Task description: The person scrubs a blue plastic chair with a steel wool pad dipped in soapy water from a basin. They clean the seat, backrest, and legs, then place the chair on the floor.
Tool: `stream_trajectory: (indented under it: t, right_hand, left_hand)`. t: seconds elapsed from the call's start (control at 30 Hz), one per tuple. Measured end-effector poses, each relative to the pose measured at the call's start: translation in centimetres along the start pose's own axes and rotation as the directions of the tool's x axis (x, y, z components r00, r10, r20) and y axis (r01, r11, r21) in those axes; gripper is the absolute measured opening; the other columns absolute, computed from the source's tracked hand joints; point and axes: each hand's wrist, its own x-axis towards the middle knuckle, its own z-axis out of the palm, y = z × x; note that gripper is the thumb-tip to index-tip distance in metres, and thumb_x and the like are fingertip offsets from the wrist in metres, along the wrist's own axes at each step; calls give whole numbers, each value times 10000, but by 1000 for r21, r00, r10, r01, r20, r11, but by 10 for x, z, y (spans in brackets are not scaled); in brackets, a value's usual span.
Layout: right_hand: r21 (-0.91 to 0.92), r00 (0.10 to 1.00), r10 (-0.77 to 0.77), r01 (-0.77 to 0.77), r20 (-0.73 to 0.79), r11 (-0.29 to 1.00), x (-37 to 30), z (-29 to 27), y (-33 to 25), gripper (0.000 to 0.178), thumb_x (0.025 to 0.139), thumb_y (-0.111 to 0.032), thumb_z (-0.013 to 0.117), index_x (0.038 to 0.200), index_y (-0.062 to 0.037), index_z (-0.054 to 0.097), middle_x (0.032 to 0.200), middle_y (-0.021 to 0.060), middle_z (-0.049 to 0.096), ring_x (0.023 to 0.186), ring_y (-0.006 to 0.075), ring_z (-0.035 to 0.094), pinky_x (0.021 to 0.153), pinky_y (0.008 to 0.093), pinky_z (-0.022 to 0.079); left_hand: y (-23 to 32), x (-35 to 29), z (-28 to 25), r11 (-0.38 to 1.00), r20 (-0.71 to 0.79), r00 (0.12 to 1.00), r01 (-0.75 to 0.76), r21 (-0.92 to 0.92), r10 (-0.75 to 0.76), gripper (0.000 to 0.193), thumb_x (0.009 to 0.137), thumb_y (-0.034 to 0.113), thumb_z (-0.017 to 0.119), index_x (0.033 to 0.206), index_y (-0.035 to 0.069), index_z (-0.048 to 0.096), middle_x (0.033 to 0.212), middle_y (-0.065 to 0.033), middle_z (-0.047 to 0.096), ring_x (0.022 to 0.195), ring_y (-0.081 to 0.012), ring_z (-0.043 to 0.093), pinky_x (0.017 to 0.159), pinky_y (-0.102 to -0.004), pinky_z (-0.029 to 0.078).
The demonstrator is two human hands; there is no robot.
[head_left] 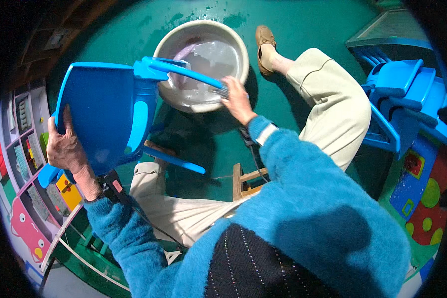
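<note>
A small blue plastic chair is held tipped, its legs pointing to the right. My left hand grips the edge of its broad panel, thumb and fingers on either side. At the end of the upper leg, my right hand is closed around a small grey wad pressed against the leg; it looks like a steel wool scrubber, partly hidden by the fingers. Under that leg stands a round cream basin holding cloudy water and a pale, pinkish cloth.
Several stacked blue chairs stand at the right, beside a painted panel. Shelves with compartments line the left. A wooden stool is close to my legs. Wet patches mark the green floor behind the basin.
</note>
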Motion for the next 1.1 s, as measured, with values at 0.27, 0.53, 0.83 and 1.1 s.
stream_trajectory:
  t: [0.27,0.53,0.83,1.1]
  right_hand:
    - [-102,993,108,-103,41,989,-24,-22,16,771,586,14,836,1269,-100,498,1304,158,517,1242,381,504,1066,457,417]
    - [46,991,-133,132,31,990,12,-1,2,776,613,24,816,1297,-92,470,1379,192,477,1316,401,458,1113,472,392]
    - [-39,996,-83,85,33,996,-7,-8,36,578,724,-65,802,1234,-69,531,1304,180,565,1216,376,548,1038,453,454]
    - [339,925,-253,150,284,929,149,74,-50,438,887,-374,689,1163,-59,560,1040,231,639,979,427,635,861,493,506]
  left_hand:
    - [3,7,-1,997,51,999,12,81,-17,455,909,661,553,957,233,699,655,-17,697,558,-175,679,472,-337,522]
    - [-1,9,2,997,101,992,72,11,-73,496,904,691,524,990,234,697,664,-41,701,597,-214,702,499,-366,534]
    - [11,2,-11,998,-24,1000,-7,58,8,448,905,637,584,971,210,700,662,-37,709,503,-184,656,445,-324,495]
    - [28,-8,-30,999,5,999,44,21,-44,389,903,576,638,943,192,686,659,-35,707,503,-177,648,447,-326,485]
